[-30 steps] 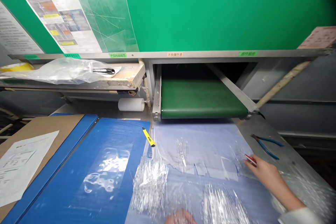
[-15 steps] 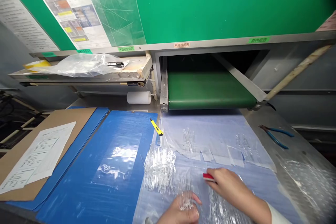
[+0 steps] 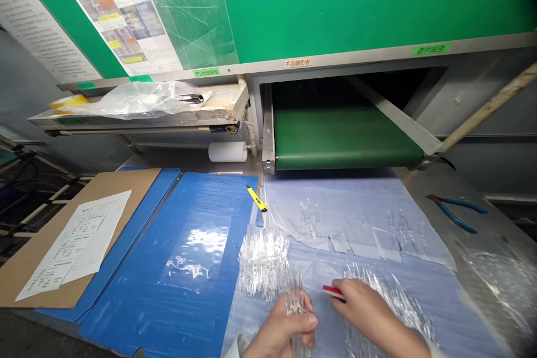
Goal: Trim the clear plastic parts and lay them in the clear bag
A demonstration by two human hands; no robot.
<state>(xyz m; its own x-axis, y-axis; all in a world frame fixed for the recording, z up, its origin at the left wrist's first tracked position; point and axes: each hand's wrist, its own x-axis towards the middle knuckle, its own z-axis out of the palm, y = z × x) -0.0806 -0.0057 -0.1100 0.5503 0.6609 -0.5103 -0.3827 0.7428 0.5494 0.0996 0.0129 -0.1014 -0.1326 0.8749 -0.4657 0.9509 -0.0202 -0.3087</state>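
- left hand clenched round a bundle of thin clear plastic sticks
- right hand pinching a small red-and-white strip, no idea what it is
- loose heap of clear plastic sticks just beside the left hand, lying on a pale blue plastic sheet

Blue-handled pliers on steel bench beside green conveyor belt

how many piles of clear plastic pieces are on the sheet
4: a small pile toward the far edge, another small pile to its right, a big pile near the middle, and a long pile by the right hand. More may be hidden under that hand.
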